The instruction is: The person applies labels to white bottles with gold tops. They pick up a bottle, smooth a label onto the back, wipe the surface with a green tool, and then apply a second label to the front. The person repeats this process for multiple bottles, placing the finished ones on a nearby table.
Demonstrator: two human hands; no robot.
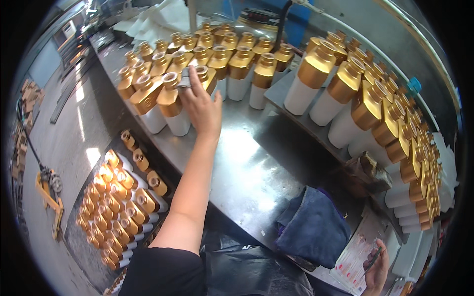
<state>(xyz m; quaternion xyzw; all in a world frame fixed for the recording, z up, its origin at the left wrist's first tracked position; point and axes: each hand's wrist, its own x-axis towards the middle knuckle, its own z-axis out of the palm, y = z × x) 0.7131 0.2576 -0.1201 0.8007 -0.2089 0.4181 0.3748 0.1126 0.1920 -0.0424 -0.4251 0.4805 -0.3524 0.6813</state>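
Observation:
My left hand [203, 112] reaches to the near edge of a group of gold-and-white bottles. Its fingers and thumb straddle one bottle [210, 75] with an open neck, and a grey wrap [184, 79] covers one finger. Touching or nearly touching those fingers is a neighbouring bottle [170, 102], gold above and white below. Low at the right, my right hand [378, 269] is closed on a thin dark stick [371, 261], whose exact kind I cannot make out. It hovers by a printed sheet [353, 256].
A folded dark blue cloth [313, 227] lies on the metal table [247, 182]. More bottles crowd a raised grey shelf [296, 111] at the right. Below the table's left edge, many bottles stand on a dark board [81, 246]. A yellow pallet jack [49, 202] is on the floor.

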